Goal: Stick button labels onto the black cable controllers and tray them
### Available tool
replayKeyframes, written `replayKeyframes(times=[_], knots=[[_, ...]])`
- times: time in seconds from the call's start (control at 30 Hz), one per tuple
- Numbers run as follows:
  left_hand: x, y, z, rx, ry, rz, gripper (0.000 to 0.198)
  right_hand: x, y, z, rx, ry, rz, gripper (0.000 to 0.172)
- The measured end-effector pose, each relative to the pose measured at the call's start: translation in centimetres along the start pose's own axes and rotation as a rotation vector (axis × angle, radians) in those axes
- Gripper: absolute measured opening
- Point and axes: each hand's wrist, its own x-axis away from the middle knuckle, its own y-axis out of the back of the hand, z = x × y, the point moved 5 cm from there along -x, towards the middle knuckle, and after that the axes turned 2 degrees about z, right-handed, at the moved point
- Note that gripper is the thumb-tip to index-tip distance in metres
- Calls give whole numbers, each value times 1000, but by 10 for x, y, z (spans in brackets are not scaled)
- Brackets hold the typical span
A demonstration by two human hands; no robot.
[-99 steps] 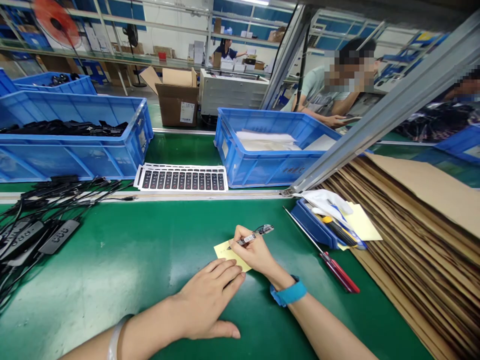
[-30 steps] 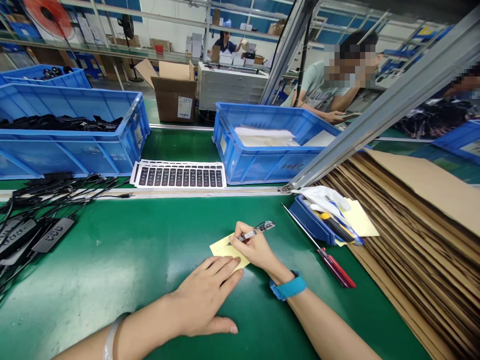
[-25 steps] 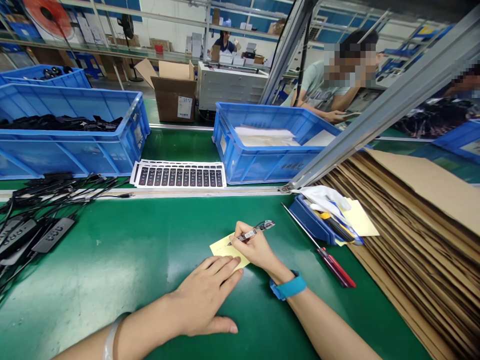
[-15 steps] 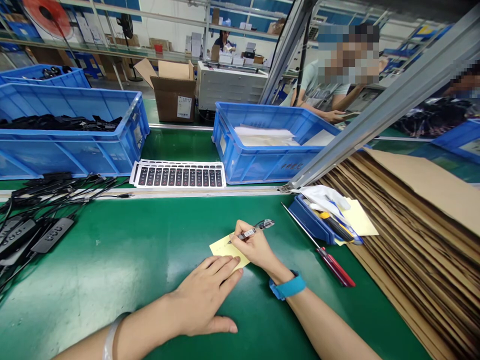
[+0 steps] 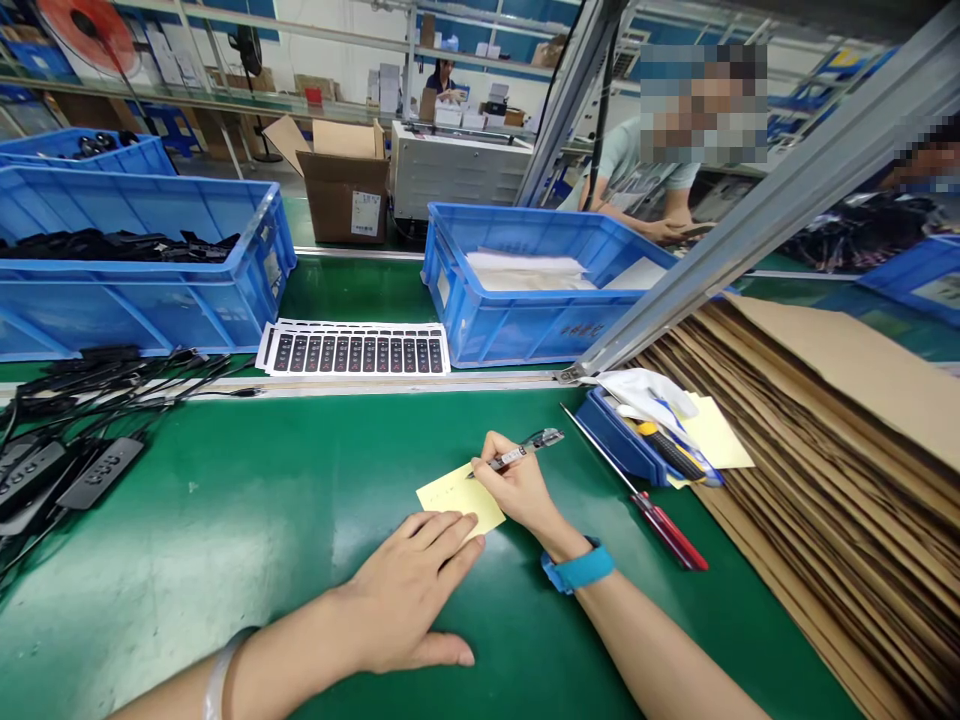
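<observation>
A small yellow note (image 5: 457,494) lies on the green table (image 5: 247,520). My left hand (image 5: 409,595) rests flat on the table, fingers stretched out, with the fingertips pressing the note's near edge. My right hand (image 5: 517,490) is closed on a pen (image 5: 525,452), whose tip touches the note's right part. A blue band (image 5: 577,570) is on my right wrist.
A red-handled screwdriver (image 5: 660,515) and a small blue tray (image 5: 637,450) of tools lie right of my hands. Flat cardboard sheets (image 5: 825,480) are stacked at the right. Black remotes with cables (image 5: 67,440) lie left. A label sheet (image 5: 352,352) and blue crates (image 5: 525,290) stand behind; another person (image 5: 637,185) works beyond.
My right hand and the pen have shifted slightly right along the note, uncovering more of its left part. My left hand has stayed put.
</observation>
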Motion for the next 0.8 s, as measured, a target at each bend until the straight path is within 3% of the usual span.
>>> replayKeyframes(times=[0.37, 0.8], knots=[[0, -3, 0, -33, -9, -26, 92, 2, -3, 4, 9, 39, 94, 27], [1, -2, 1, -5, 3, -8, 92, 2, -2, 2, 24, 24, 80, 26]])
